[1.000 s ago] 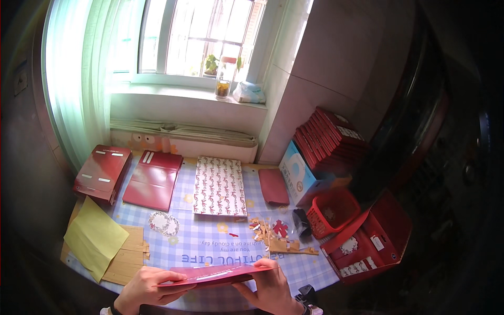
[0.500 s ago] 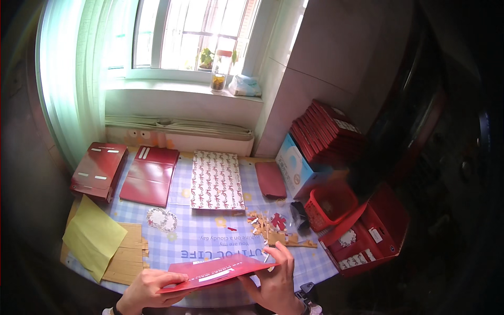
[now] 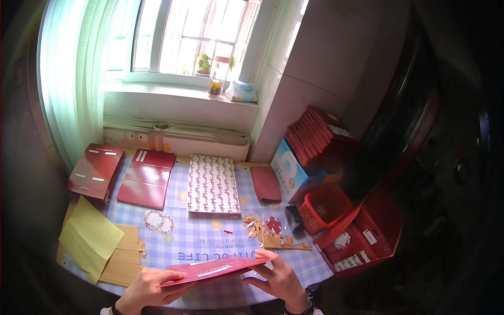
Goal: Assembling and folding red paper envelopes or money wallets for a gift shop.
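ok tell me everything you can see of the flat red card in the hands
The flat, dark-red sheet looks like thin, smooth card, with white strips and small white lettering on its face. It is tilted, right end higher in the picture, above the near part of the blue-white checked tablecloth. The left hand pinches its left end, thumb on top; the right hand is at its right end. Its underside is hidden.

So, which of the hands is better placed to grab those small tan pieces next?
Probably the right hand: it's at the right end of the red card, nearer the small tan pieces. The left hand grips its opposite end, farther away.
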### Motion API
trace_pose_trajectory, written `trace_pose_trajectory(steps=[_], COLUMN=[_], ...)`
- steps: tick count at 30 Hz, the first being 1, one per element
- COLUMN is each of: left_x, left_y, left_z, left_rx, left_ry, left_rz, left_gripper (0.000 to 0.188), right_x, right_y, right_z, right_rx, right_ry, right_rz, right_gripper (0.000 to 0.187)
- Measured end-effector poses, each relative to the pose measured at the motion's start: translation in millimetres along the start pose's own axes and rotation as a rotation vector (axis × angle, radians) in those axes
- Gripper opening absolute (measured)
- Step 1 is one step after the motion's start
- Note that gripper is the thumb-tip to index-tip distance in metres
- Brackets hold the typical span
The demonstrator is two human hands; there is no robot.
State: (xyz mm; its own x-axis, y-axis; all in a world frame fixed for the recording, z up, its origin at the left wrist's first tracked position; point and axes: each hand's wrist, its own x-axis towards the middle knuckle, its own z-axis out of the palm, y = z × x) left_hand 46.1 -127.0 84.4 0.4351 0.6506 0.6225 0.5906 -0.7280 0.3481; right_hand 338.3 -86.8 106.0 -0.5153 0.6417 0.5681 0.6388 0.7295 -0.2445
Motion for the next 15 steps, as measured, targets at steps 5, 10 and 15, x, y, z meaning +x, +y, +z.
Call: trace_pose_trajectory(steps=[5, 10, 15], left_x=[0, 1, 6], left_y=[4, 3, 1], left_z=[-1, 0, -1], left_rx=[-0.017, -0.017, -0.001], left_ry=[-0.018, -0.02, 0.017], left_rz=[-0.068, -0.045, 0.051], left_gripper=[0.023, 0.028, 0.02], right_x=[-2, -4, -1], right_y=[3, 9, 1], right_z=[6, 19, 17], right_rx=[-0.031, 0.004, -0.044], right_ry=[0.026, 0.105, 0.106], right_rz=[0.01, -0.021, 0.014], right_gripper=[0.032, 0.028, 0.019])
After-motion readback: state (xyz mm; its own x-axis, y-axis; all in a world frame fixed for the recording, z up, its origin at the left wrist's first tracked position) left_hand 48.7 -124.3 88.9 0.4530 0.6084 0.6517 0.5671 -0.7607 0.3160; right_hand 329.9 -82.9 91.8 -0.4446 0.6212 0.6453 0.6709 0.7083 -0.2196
